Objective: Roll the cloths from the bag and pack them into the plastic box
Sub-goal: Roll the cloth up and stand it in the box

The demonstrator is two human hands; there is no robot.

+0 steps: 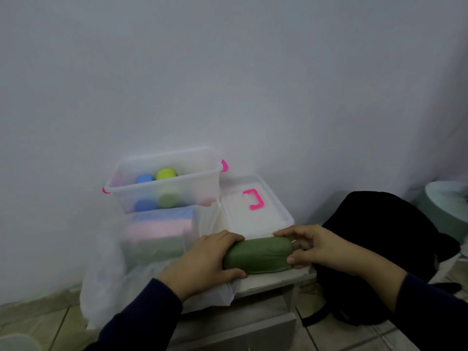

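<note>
A dark green rolled cloth point(258, 255) lies on the small white table point(273, 281), gripped at both ends. My left hand point(202, 264) wraps its left end and my right hand point(314, 247) pinches its right end. Behind stands the clear plastic box point(164, 188) with pink latches, holding a blue roll point(144, 179) and a yellow-green roll point(166, 174) upright. A translucent plastic bag point(141, 249) at the left holds folded blue, pink and green cloths.
The box's white lid point(253, 214) with a pink handle lies flat to the right of the box. A black backpack point(374, 249) leans beside the table on the right. The white wall is close behind, with tiled floor below.
</note>
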